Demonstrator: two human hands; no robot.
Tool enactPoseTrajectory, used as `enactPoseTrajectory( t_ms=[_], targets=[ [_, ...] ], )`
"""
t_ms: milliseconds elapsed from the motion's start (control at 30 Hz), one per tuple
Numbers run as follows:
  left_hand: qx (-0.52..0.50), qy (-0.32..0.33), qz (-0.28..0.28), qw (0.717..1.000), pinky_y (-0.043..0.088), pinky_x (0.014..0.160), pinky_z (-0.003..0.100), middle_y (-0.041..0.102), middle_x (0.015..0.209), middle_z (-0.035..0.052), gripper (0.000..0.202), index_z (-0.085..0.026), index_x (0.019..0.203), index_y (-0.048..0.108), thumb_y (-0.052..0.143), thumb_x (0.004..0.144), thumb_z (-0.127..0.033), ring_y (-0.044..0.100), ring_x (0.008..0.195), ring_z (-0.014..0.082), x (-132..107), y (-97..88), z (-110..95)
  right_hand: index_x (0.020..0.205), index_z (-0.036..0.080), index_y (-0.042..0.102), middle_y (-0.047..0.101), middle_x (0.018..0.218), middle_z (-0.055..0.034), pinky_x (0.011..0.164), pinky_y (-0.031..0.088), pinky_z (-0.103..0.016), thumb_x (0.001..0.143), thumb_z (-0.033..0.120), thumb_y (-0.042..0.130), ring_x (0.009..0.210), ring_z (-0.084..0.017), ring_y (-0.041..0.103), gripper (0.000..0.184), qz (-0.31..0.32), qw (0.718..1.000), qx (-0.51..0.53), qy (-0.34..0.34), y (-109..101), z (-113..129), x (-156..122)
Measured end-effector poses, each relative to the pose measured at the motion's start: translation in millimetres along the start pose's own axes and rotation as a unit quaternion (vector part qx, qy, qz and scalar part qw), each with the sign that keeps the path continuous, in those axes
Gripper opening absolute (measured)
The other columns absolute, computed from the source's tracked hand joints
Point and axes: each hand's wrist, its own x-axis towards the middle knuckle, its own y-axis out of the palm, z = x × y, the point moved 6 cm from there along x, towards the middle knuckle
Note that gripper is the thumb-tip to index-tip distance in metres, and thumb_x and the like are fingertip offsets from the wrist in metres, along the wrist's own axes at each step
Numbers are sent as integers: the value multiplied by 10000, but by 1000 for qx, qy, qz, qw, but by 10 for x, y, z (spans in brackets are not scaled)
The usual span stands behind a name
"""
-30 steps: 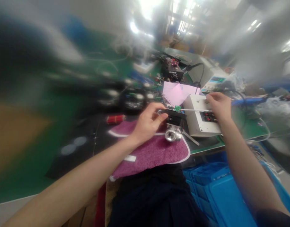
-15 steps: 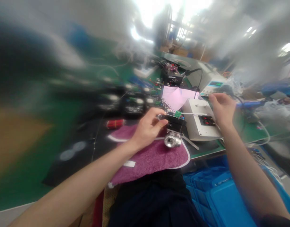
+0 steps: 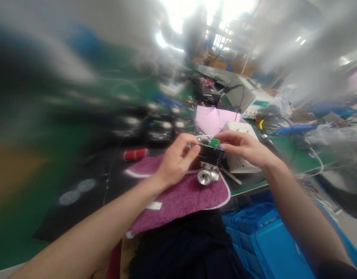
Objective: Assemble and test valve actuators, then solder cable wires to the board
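Observation:
A motorised ball valve, with a black actuator housing [image 3: 211, 155] and a silvery metal valve body [image 3: 206, 176], stands on a purple towel [image 3: 192, 193]. The actuator's top is uncovered and shows electronics, with a small green circuit board [image 3: 214, 143] standing up. My left hand [image 3: 178, 158] grips the housing's left side between thumb and fingers. On the other side, my right hand [image 3: 242, 146] has its thumb and fingers closed at the right edge of the green board. A bit of blue shows by the thumb tip; the fingers partly hide what they pinch.
A white box [image 3: 239, 164] stands just right of the valve, beside a flat metal strip [image 3: 232, 176]. Pink papers [image 3: 216, 118] lie behind it. Red rolls [image 3: 135, 154] are at left. Blue crates [image 3: 277, 240] sit below the table edge at right.
My right hand has come left from above the white box to the green board. The white rod or wire at the board is no longer visible. My left hand keeps its grip.

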Motion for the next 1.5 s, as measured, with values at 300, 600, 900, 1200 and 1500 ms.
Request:
enactPoseTrajectory(
  t_ms=[300,600,900,1200,1500],
  targets=[
    [-21,10,5,1000,543,939,319,662,1210,47,204,-253,1173,626,591,1075,-428,661,1095,194,32,25,27,1185,189,777,805,1118,-72,920,567,-312,796,364,943,969,-172,734,457,105,992,19,63,-24,34,214],
    [-22,-23,-2,999,546,873,305,689,1144,36,269,-240,1171,635,576,1075,-485,653,951,171,68,31,47,1126,226,778,798,1059,-46,865,587,-304,799,369,955,929,-171,729,399,88,995,24,43,-35,-66,238],
    [-41,-32,6,999,557,931,333,699,1113,31,275,-232,1175,618,562,1079,-483,668,976,186,77,43,35,1094,240,784,799,1107,-58,907,614,-374,784,408,963,971,-225,738,395,54,997,-26,49,-54,-12,197],
    [-49,-30,-10,998,538,913,311,695,1100,18,248,-223,1178,632,550,1091,-440,658,967,171,95,25,66,1080,242,779,786,1025,-45,843,599,-340,784,404,965,912,-203,723,386,49,998,-18,20,-73,-50,175],
    [-26,-43,35,998,555,1021,382,707,1293,59,350,-262,1355,616,532,1093,-478,685,1151,237,47,57,32,1050,202,755,743,1016,-53,860,569,-332,843,408,905,914,-193,674,328,115,979,-165,-33,-44,285,89]
  ],
)
